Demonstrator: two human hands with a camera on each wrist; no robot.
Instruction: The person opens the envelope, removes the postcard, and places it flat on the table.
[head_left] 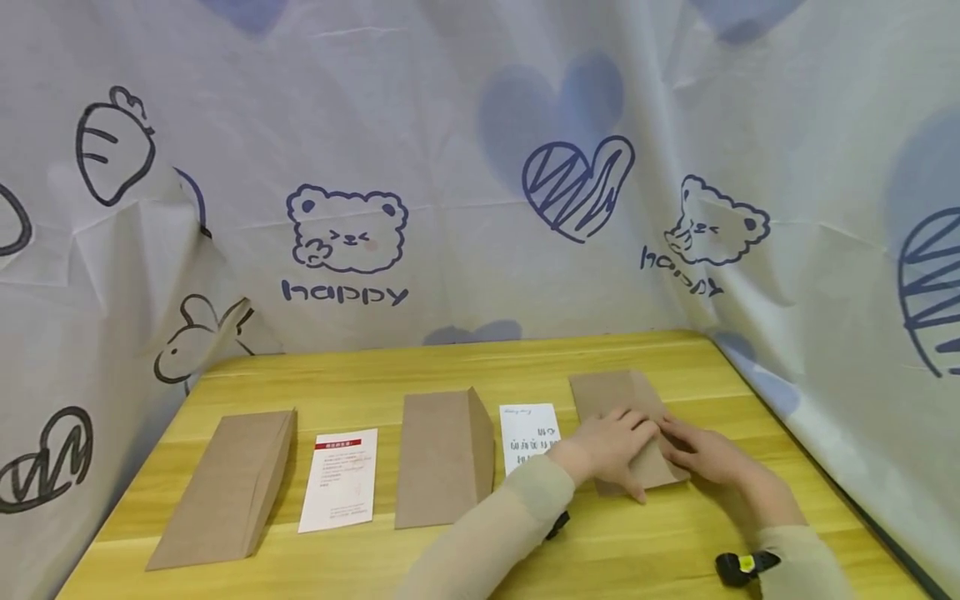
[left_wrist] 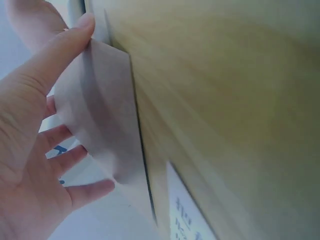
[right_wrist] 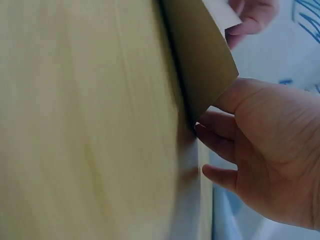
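At the right of the table, both hands are on a brown paper envelope [head_left: 611,387]. My left hand [head_left: 617,450] lies across it with fingers spread, and the left wrist view shows the thumb at the envelope's [left_wrist: 117,125] edge. My right hand [head_left: 708,454] pinches the right side; in the right wrist view the thumb and fingers of that hand [right_wrist: 270,145] meet the envelope's [right_wrist: 200,55] raised corner. Left of the left hand, a white printed card [head_left: 525,425] lies partly behind the forearm.
Further left lie a second brown envelope [head_left: 435,458] with its flap raised, a white card with a red band [head_left: 339,483], and a third brown envelope [head_left: 217,492]. The yellow wooden table [head_left: 360,375] is bordered by a printed white curtain [head_left: 450,167].
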